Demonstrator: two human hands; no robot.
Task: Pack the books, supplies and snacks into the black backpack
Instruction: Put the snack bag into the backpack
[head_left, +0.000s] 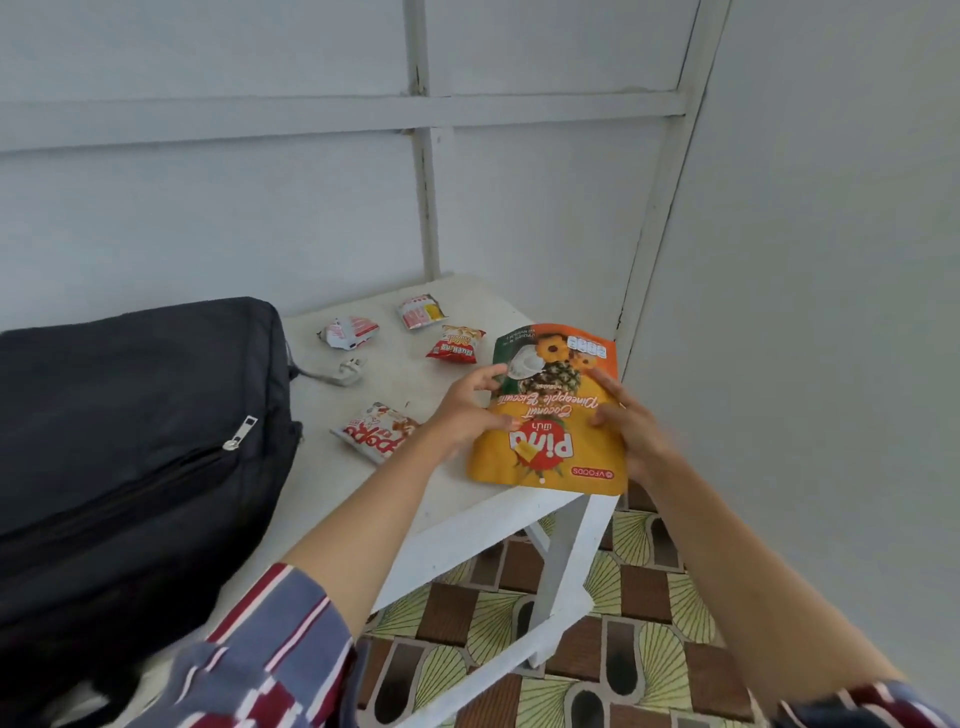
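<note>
Both sides of the biscuit pouch (550, 415) are gripped by the left hand (467, 410) and right hand (631, 423) at the table (467, 519) right front corner, overhanging the edge, long axis front-to-back, print facing away.

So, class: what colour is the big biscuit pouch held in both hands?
Mostly yellow-orange, with an orange and green end: the biscuit pouch, clearest in the head view.

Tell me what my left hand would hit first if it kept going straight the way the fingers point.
Likely the big orange biscuit bag; the left hand already rests at its edge, fingers pointing up-right across it.
</note>
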